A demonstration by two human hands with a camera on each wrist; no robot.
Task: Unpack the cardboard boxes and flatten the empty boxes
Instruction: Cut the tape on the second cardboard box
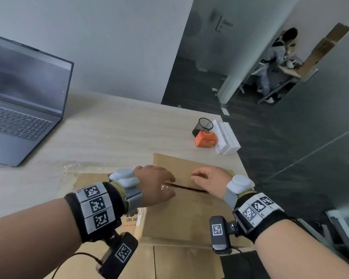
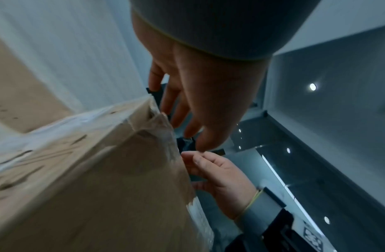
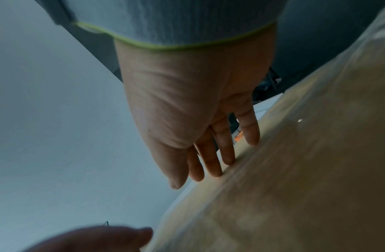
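A brown cardboard box lies on the wooden table in front of me, with a dark slit between its top flaps. My left hand rests over the slit's left end, on crinkled clear tape, fingers straight and loose. At the right end of the slit my right hand has straight fingertips touching the far flap's surface. Neither hand holds anything. What the box contains is hidden.
An open laptop stands at the left. A black mesh cup, a small orange box and white boxes sit at the table's far right corner. Beyond the right edge is dark floor; a seated person is far back.
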